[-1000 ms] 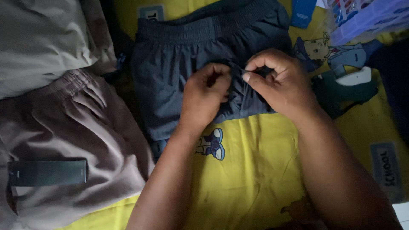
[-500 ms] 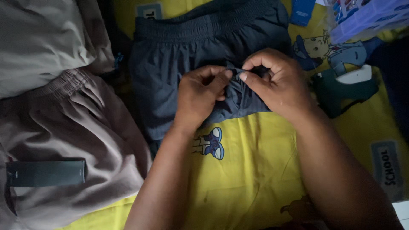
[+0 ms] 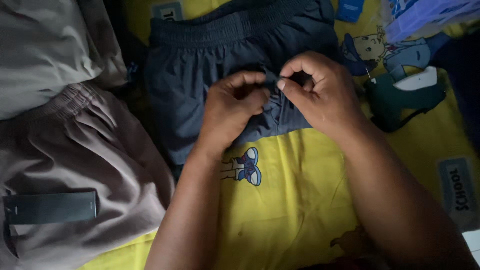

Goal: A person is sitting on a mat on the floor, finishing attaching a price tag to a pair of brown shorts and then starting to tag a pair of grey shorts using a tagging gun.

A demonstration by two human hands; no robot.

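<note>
While lying under both hands, dark shorts point(image 3: 200, 75) pinched mid-front by left hand point(image 3: 232, 107) and right hand point(image 3: 320, 95).

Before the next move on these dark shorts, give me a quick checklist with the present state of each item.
1. Left hand on the dark blue shorts: ok, fingers curled on the fabric.
2. Right hand pinching at the same spot: ok, thumb and forefinger are closed together.
3. What is pinched between the fingertips: cannot tell, too small and dark.
4. Shorts lying flat on the yellow printed sheet: ok, elastic waistband at the far side.
5. Grey-brown trousers with black tag clear of the hands: ok, lying apart at the left.
6. Lighting enough to see fine detail: not ok, the scene is dim.
</note>
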